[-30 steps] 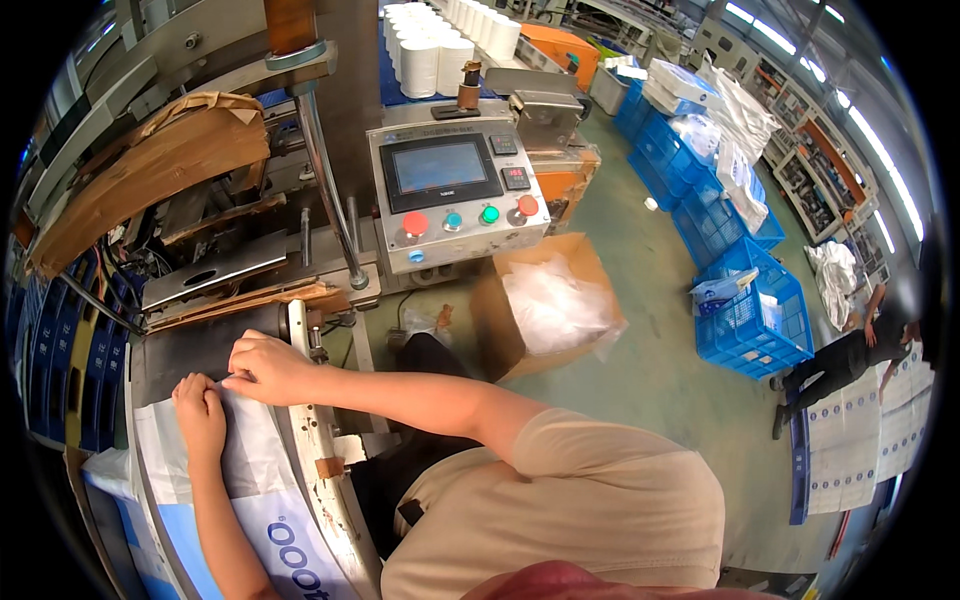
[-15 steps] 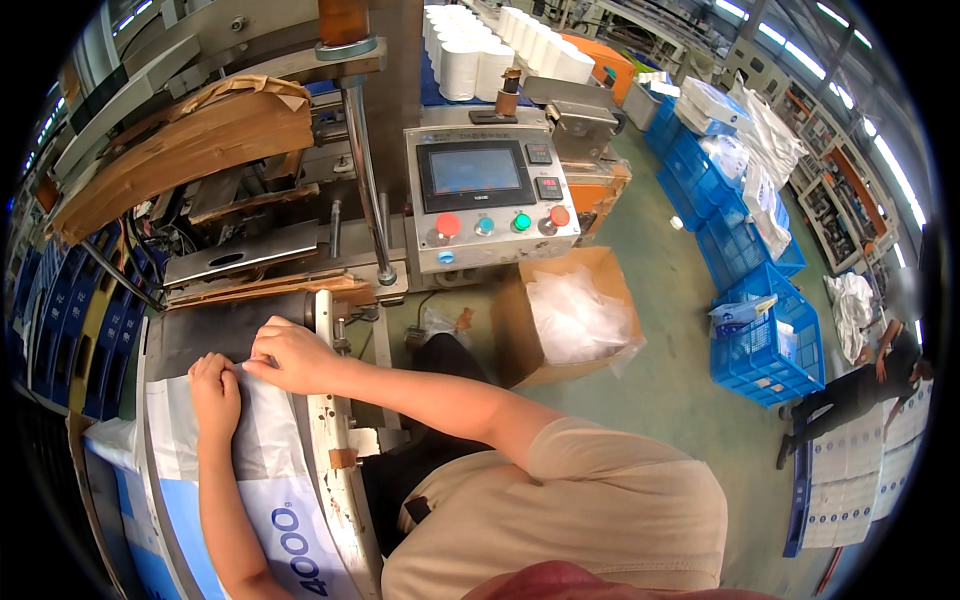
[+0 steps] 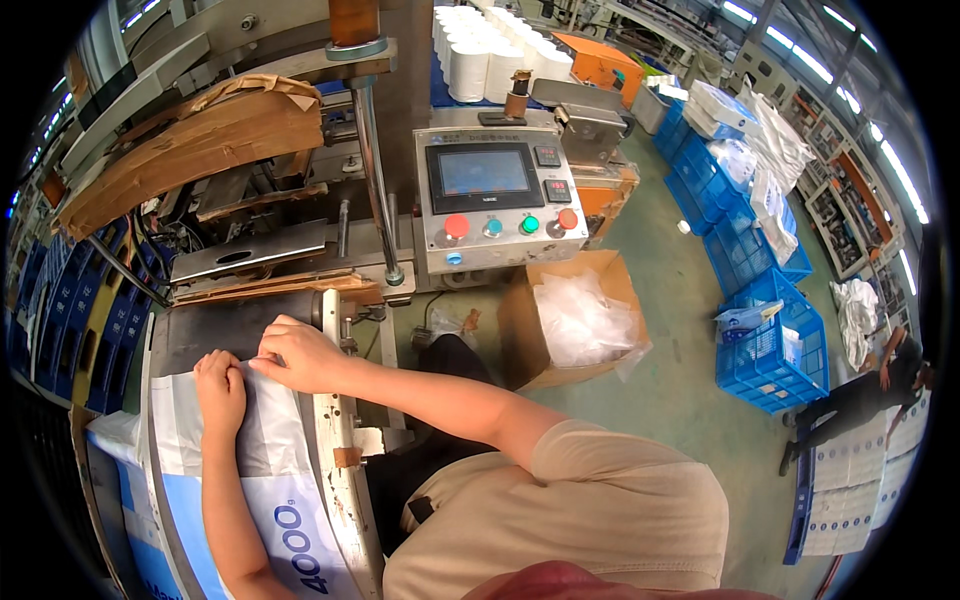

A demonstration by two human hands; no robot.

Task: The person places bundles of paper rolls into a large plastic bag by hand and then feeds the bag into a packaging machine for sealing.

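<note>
White-and-blue bag (image 3: 275, 465) is lying flat under both hands, running back toward the person from the fingertips, with the left forearm stretched along over it. So what's new in the last second? Honestly not much at the hands. Mostly the view has swung, so stuff has slid over to the right in frame, while both hands have stuck to about the same spot at the bag's far edge.

The right hand (image 3: 295, 355) reaches across from the right, thumb and fingertips looking pinched together on that edge. The left hand (image 3: 220, 385) is just beside it, fingers curled down over the same edge; can't tell if it's gripping or only pressing.

Just ahead of both hands there's a bare strip of dark belt (image 3: 225, 325), and past that a metal plate (image 3: 275, 248) with an oval hole. Right forearm crosses over a chipped white rail (image 3: 335, 430). Farther off, ahead and to the right of the right hand, is the control panel (image 3: 505, 205), untouched. My read: hands parked like that means the work's still at the edge-holding stage.
</note>
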